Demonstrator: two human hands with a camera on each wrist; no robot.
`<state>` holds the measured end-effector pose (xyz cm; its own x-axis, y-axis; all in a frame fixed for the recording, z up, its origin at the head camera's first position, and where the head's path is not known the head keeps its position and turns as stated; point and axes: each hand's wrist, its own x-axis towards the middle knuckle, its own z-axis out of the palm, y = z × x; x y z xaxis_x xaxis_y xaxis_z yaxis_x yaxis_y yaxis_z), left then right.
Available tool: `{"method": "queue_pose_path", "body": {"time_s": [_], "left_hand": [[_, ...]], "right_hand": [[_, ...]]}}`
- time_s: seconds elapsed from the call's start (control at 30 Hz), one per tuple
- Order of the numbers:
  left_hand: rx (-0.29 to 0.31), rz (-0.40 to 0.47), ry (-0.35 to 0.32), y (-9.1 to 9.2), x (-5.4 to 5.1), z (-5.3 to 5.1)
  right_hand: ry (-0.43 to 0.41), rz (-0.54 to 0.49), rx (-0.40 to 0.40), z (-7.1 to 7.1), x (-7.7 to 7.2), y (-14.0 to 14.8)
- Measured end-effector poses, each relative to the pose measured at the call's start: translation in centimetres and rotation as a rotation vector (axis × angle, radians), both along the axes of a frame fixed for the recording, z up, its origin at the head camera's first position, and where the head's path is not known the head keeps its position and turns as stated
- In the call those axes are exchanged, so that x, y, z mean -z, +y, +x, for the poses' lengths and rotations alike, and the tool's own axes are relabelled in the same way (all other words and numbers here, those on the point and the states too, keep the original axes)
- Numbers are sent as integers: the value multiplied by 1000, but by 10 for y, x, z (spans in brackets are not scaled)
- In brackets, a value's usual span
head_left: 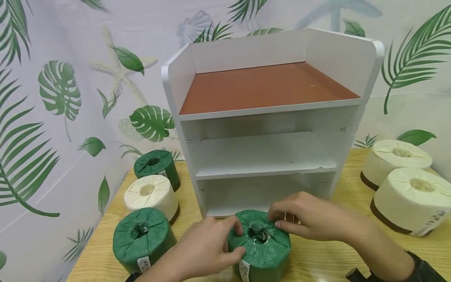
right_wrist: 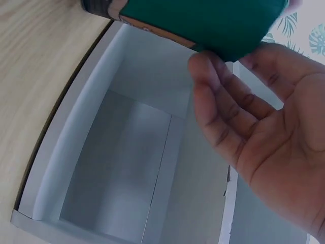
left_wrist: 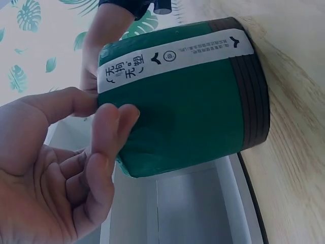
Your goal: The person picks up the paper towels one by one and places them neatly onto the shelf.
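A green paper-wrapped toilet roll (head_left: 266, 252) stands upright on the table in front of the shelf unit, its wrapper tucked into the centre hole. On its left, the curled fingers and thumb of my left hand (head_left: 208, 246) hold the top rim. My right hand (head_left: 310, 217) holds the opposite side of that rim with bent fingers and thumb. In the left wrist view, a white printed label (left_wrist: 175, 61) runs down the roll's side to a dark brown base band. The right wrist view shows my right fingertips touching the wrapper's edge.
Behind the roll stands a white shelf unit (head_left: 267, 176) with a reddish-brown top board (head_left: 260, 88). To the left sit two green rolls (head_left: 142, 239) (head_left: 155, 162) with a cream roll (head_left: 153, 194) between them. Two cream rolls (head_left: 412, 196) (head_left: 394, 158) stand on the right.
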<state>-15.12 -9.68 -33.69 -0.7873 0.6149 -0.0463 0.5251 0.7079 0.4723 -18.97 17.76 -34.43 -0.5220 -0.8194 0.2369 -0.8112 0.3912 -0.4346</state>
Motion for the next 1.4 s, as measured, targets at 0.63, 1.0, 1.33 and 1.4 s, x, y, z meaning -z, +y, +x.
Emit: {"method": "queue_pose_path", "body": {"time_s": [0.63,1.0,1.33,1.4], "left_hand": [[-8,80,34,-6,-4,6],[-53,-32,144,0,3,2],[-34,27,160,-11,-3,-1],[-32,19,164,-10,-4,2]], "right_hand": [[72,-75,10,2,-1,1],[-54,-52,-80,1,5,-2],[88,-135,-73,1,6,-5],[147,-153,-40,0,5,-6]]}}
